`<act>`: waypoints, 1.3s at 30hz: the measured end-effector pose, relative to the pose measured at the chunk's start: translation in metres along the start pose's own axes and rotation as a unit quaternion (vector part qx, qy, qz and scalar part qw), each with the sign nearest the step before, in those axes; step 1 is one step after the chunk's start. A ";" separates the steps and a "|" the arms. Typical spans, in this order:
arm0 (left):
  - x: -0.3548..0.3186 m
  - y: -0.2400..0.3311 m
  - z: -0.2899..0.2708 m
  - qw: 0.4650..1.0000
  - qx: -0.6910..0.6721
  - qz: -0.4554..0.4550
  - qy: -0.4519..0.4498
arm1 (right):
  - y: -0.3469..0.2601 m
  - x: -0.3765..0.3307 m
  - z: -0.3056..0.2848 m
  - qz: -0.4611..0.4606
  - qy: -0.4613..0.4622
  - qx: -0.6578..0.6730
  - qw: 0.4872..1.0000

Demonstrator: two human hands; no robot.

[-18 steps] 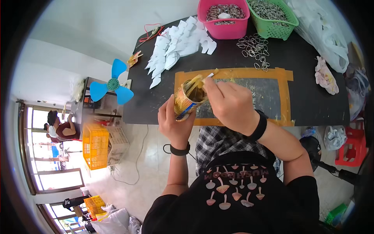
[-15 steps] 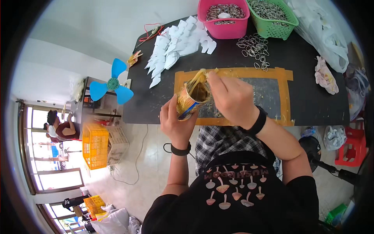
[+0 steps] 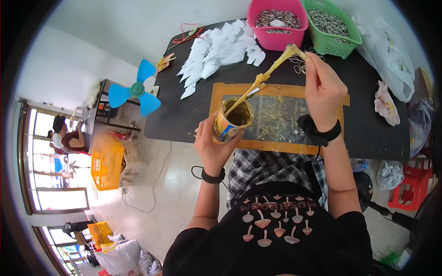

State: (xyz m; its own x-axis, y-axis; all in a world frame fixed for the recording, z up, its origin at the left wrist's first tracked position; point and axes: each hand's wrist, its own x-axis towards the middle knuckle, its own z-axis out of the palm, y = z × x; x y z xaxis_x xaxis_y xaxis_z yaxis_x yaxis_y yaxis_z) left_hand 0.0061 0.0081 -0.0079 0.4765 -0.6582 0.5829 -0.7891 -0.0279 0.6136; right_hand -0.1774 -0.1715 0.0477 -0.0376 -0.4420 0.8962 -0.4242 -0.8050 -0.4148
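Observation:
My left hand point(image 3: 212, 149) is wrapped round an open tin can point(image 3: 223, 129) with a yellow and blue label, tilted above the near edge of the black table. Thick yellow-brown glue coats its inside and rim. A long, lumpy strand of yellow glue point(image 3: 263, 78) stretches from the can's mouth up to the right. My right hand point(image 3: 326, 87) pinches its far end, raised over the table; whether a tool is inside the strand I cannot tell. Beneath lies a dark work board point(image 3: 285, 122) edged with brown tape and smeared with glue scraps. A small silver piece point(image 3: 253, 92) shows behind the strand.
White cut pieces point(image 3: 216, 50) lie heaped at the far left. Pink point(image 3: 277, 39) and green baskets point(image 3: 334, 43) full of metal rings stand at the back. A stained cloth point(image 3: 386, 103) and plastic bag point(image 3: 384, 55) are right. A blue-bladed fan point(image 3: 137, 89) stands left.
My right hand has moved away from the can, up and to the right, drawing the glue out into a long strand. My left hand still holds the can, now more upright.

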 end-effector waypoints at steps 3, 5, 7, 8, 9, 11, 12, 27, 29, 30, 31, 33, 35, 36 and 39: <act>-0.001 -0.002 -0.006 1.000 -0.007 -0.020 -0.012 | -0.008 -0.002 -0.006 0.142 -0.073 0.141 0.977; 0.003 0.002 -0.011 0.998 0.042 0.018 -0.034 | -0.006 -0.007 -0.004 0.144 -0.147 0.243 0.948; 0.005 0.001 -0.005 0.999 0.025 0.019 -0.027 | -0.012 -0.006 -0.013 0.193 -0.253 0.241 0.917; 0.005 0.001 -0.008 0.999 0.031 0.006 -0.035 | -0.014 -0.011 -0.007 0.189 -0.269 0.271 0.905; 0.003 -0.001 -0.013 0.999 0.040 -0.003 -0.026 | -0.021 -0.013 -0.005 0.186 -0.278 0.282 0.899; 0.002 -0.004 -0.021 0.996 0.080 0.005 -0.024 | -0.037 -0.014 0.000 0.144 -0.362 0.271 0.880; 0.001 -0.004 -0.024 0.995 0.093 0.004 -0.015 | -0.046 -0.015 0.003 0.130 -0.374 0.290 0.871; -0.045 0.002 -0.063 0.981 0.152 -0.028 0.113 | -0.112 -0.050 0.039 -0.135 -0.468 0.334 0.807; -0.052 0.002 -0.071 0.975 0.172 -0.042 0.132 | -0.119 -0.065 0.041 -0.179 -0.357 0.300 0.866; -0.054 0.003 -0.076 0.974 0.175 -0.048 0.132 | -0.120 -0.071 0.042 -0.207 -0.317 0.271 0.885; -0.055 0.004 -0.079 0.972 0.183 -0.051 0.137 | -0.120 -0.075 0.044 -0.210 -0.316 0.280 0.882; -0.055 0.003 -0.082 0.972 0.176 -0.078 0.136 | -0.119 -0.081 0.046 -0.180 -0.228 0.263 0.920; -0.059 -0.003 -0.080 0.969 0.183 -0.081 0.145 | -0.112 -0.083 0.048 -0.160 -0.223 0.237 0.932; -0.058 -0.004 -0.080 0.970 0.178 -0.078 0.143 | -0.109 -0.079 0.048 -0.139 -0.208 0.221 0.943; -0.053 -0.002 -0.075 0.978 0.153 -0.070 0.124 | -0.094 -0.071 0.051 -0.088 -0.201 0.183 0.958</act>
State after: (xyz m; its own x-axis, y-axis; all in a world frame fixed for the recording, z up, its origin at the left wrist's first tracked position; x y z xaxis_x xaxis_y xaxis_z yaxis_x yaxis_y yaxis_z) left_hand 0.0116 0.0998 -0.0002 0.6375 -0.4303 0.6391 -0.7704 -0.3529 0.5309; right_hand -0.0889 -0.0847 0.0147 0.3881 -0.3440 0.8550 -0.0435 -0.9335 -0.3559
